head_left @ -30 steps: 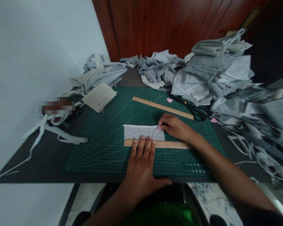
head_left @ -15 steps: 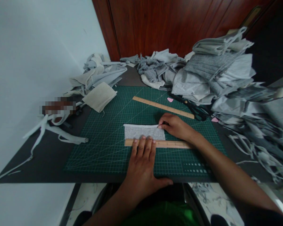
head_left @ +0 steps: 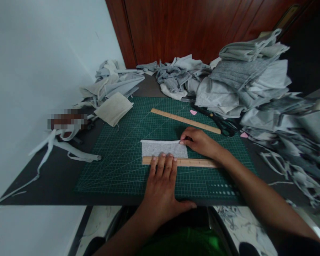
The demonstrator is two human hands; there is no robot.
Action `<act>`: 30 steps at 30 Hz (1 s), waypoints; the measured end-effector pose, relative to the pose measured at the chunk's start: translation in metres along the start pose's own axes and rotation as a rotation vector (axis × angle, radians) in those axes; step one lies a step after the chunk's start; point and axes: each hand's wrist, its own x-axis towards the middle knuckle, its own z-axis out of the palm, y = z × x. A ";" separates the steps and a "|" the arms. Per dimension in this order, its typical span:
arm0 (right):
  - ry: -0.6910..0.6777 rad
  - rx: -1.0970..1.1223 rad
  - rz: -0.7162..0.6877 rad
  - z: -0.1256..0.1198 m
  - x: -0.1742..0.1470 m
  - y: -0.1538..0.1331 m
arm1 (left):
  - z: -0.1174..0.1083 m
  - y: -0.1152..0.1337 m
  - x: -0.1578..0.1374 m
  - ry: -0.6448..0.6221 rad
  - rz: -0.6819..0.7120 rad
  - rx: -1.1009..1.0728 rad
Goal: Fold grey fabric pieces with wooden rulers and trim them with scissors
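My left hand (head_left: 161,188) lies flat with its fingers stretched out, the fingertips pressing a wooden ruler (head_left: 197,162) along the lower edge of a small grey piece of fabric (head_left: 164,149). The thumb points right, near the table edge. At the top right corner of the fabric, my right hand (head_left: 193,141) is closed in a pinch on its pale folded upper edge. The fabric lies on a green cutting mat (head_left: 114,156). Part of the ruler's right end is hidden by my right forearm.
A second wooden ruler (head_left: 185,121) lies slanted farther back, beside black scissors (head_left: 221,122) and a pink scrap (head_left: 193,112). Fabric piles stand at the right (head_left: 242,78), back (head_left: 176,76) and left (head_left: 112,85). Pale strips (head_left: 77,152) lie at the left.
The whole view has shifted slightly. My hands, the fabric and the ruler keep the same places relative to each other.
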 end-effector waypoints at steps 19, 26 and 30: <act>-0.006 0.018 -0.007 0.000 0.000 0.000 | -0.002 0.000 0.000 0.006 0.002 -0.018; -0.007 0.017 -0.015 0.001 0.001 0.002 | -0.001 0.001 -0.001 0.001 -0.011 -0.012; -0.016 0.057 0.001 -0.002 0.001 0.001 | -0.001 0.001 0.000 -0.004 -0.012 -0.007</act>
